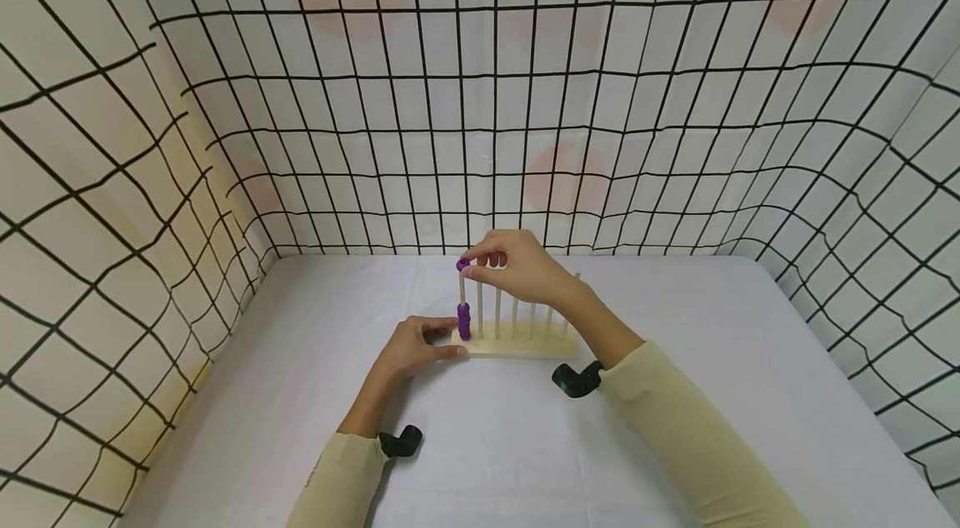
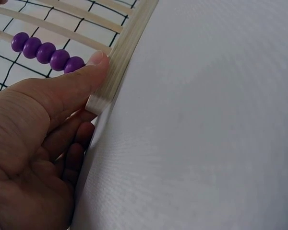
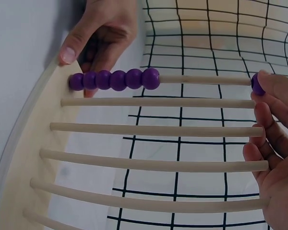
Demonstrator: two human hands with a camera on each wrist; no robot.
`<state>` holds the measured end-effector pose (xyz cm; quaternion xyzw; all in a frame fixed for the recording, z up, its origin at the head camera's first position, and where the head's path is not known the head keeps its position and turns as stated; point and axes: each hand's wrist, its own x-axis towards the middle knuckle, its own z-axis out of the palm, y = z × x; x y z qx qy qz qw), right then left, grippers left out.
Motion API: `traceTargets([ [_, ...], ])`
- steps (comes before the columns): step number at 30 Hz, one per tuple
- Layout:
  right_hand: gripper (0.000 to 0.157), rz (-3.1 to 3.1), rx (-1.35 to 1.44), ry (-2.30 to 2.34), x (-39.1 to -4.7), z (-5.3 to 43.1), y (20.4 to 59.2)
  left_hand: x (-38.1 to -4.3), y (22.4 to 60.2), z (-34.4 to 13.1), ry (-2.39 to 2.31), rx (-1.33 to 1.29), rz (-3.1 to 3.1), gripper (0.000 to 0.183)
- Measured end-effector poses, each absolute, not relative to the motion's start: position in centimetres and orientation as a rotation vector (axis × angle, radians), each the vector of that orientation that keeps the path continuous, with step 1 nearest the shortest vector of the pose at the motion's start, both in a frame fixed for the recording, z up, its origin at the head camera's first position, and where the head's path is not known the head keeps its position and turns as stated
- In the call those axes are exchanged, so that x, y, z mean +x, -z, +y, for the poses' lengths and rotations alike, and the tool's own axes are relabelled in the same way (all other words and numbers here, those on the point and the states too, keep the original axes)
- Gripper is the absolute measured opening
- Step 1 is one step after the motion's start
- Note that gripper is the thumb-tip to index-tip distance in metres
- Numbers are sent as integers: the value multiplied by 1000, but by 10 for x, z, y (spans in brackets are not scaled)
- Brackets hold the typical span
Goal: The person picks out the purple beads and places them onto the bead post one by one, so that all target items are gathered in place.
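A pale wooden base (image 1: 517,347) stands on the table with a row of several upright wooden pegs (image 3: 149,165). On the leftmost peg, a stack of purple beads (image 3: 117,80) sits down against the base. My right hand (image 1: 525,268) pinches one more purple bead (image 3: 257,84) between thumb and forefinger at the top of that same peg; its other fingers curl near the neighbouring peg tips. Low on the left, my left hand (image 1: 411,347) grips the base's end, thumb (image 2: 98,62) on the near side and fingers behind it.
White cloth covers the table (image 1: 495,445). A black wire grid (image 1: 487,128) rises behind and along both sides, with pale sheeting behind it. Black wrist-worn devices (image 1: 577,379) stick out from both beige sleeves (image 1: 675,428).
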<state>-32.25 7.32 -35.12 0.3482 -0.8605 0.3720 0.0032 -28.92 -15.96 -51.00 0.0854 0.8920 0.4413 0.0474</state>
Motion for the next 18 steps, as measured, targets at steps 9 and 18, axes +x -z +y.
traceTargets([
  [9, 25, -2712, 1090, -1128, -324, 70, 354, -290, 510, -160, -1334, 266, 2718, 56],
  [18, 23, -2712, 1085, -1083, -322, 68, 354, -291, 511, -159, -1322, 264, 2726, 54],
])
